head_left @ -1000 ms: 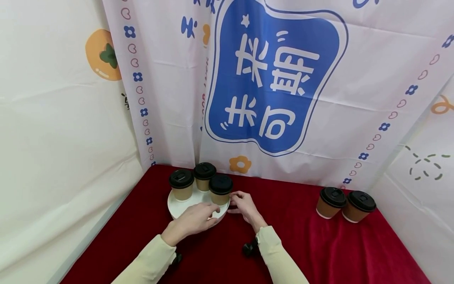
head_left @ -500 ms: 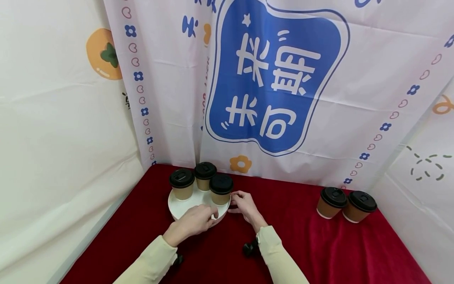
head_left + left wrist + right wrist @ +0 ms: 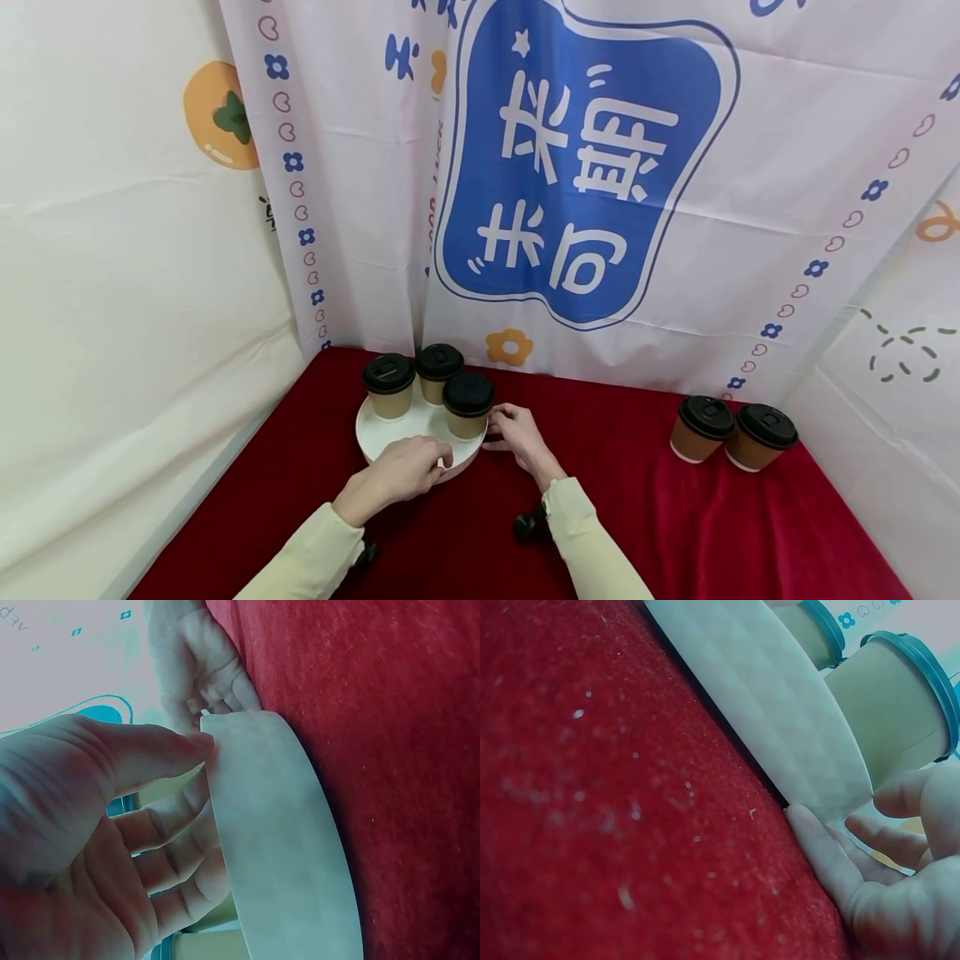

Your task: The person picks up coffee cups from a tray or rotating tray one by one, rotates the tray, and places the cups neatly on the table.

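A round white tray (image 3: 386, 435) with a thick, faintly patterned side wall lies on the red cloth. Three tan paper cups with black lids stand upright on it: a left cup (image 3: 390, 387), a back cup (image 3: 438, 375) and a right cup (image 3: 468, 406). My left hand (image 3: 401, 468) pinches the tray's near rim, its thumb at the edge and its fingers reaching over the inside in the left wrist view. On the right side, my right hand (image 3: 517, 435) holds the wall lightly; the right wrist view has fingertips at both its upper and lower edges.
Two more lidded brown cups, one (image 3: 701, 427) beside the other (image 3: 761, 436), stand at the far right of the red cloth (image 3: 615, 467). A printed white curtain (image 3: 360, 208) hangs behind, and white sheets flank both sides.
The tray has turned slightly clockwise as seen from above: the left and back cups shift right, the right cup comes a little nearer. My left hand slides left; my right hand stays put.
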A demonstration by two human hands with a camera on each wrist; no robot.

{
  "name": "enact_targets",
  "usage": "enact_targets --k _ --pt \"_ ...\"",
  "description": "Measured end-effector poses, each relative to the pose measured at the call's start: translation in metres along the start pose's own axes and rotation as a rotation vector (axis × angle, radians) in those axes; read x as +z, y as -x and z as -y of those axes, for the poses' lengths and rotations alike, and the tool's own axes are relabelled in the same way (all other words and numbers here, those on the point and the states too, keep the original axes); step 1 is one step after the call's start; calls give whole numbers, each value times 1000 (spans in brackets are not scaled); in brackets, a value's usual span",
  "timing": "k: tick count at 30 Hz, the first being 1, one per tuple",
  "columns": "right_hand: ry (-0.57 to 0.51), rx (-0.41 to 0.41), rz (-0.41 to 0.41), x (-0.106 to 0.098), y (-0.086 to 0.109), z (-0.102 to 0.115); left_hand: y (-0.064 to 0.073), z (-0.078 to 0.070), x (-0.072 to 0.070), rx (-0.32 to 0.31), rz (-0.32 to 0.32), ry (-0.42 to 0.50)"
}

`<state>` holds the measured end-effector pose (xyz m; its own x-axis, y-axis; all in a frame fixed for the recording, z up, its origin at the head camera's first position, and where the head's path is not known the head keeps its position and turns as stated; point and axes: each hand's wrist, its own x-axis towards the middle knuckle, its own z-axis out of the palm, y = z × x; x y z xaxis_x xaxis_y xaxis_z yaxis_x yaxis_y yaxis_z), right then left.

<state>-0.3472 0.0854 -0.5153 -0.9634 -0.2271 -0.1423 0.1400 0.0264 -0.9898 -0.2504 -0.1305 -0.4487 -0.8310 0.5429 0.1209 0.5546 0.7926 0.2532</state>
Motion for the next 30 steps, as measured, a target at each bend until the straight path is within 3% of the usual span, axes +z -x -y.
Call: enact_targets --k 10,23,30 --pt "-14 6 0 0 0 0 7 8 -2 -2 12 -8" --pt "-23 -4 12 0 0 -1 13 17 -14 -21 113 55" --pt "-26 4 10 0 2 1 13 21 -20 -4 84 78"
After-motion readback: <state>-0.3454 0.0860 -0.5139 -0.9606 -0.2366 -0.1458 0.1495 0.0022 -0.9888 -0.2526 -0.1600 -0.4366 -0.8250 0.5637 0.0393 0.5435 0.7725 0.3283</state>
